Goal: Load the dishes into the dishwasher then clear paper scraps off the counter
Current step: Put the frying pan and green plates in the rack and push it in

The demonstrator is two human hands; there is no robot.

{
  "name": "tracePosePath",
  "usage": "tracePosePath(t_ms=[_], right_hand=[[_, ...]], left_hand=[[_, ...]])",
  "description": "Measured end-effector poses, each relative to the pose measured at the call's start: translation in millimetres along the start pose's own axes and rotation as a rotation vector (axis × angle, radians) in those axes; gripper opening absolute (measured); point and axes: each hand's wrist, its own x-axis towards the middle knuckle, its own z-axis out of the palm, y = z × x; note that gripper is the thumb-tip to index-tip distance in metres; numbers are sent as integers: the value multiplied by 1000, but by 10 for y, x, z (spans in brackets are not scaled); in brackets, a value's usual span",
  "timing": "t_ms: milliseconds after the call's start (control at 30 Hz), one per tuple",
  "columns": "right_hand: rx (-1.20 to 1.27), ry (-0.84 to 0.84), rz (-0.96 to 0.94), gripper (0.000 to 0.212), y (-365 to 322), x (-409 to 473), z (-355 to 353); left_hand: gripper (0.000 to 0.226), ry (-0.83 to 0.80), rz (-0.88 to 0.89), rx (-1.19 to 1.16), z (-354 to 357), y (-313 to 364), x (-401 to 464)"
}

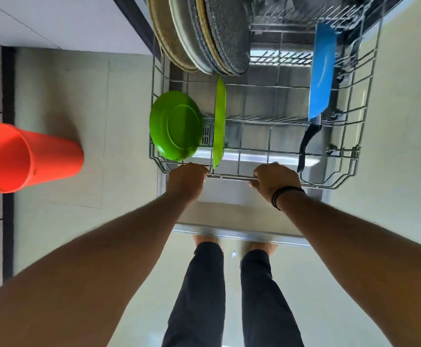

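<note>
Both hands grip the front rail of the rack. The left hand has its fingers curled over the wire at about 7 o'clock of the rack; the right hand, with a black band at the wrist, is clenched on the same rail at about 5 o'clock. The hands are well apart, roughly balanced either side of centre.

Step in hand looks like sliding the loaded rack along the open door, probably pushing it in. To do it well: push evenly with both hands, straight toward 12 o'clock, slowly enough that the dishes do not tip. Letting one side lead would likely skew the rack on its runners.

Dishes are in the rack. The green bowl leans at the 9 o'clock side; the green plate stands on edge just beside it, its lower rim close to the left hand. The blue pan stands at 2 o'clock, its black handle pointing down toward the front rail near the right hand. A stack of large plates stands at 11 o'clock, cut off by the top edge.

An orange bucket lies at 9 o'clock on the floor, partly out of frame. The counter and paper scraps are not in view. The dishwasher interior at 1 o'clock is blurred, and the runners cannot be made out.
</note>
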Motion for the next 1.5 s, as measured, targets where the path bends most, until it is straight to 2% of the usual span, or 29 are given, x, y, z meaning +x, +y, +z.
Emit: tracePosePath(t_ms=[100,433,700,933,1100,1267,1500], right_hand=[[-17,34,-5,31,10,117,-135],[-78,133,-19,28,94,439,-624],[-95,267,12,34,113,730,-995],[-318,558,79,73,118,973,-1249],[-246,603,134,89,112,1197,-1442],[-313,706,169,78,137,1404,-1463],[-308,726,159,67,171,1654,-1635]], left_hand=[[31,16,7,8,-110,-17,154],[48,99,58,9,-460,-11,595],[44,195,39,-10,-763,-36,1013],[41,390,26,-25,-898,-28,1445],[23,519,-26,-10,-1041,66,1682],[20,582,-14,-22,-1151,22,1823],[23,517,19,74,-1374,2,2105]])
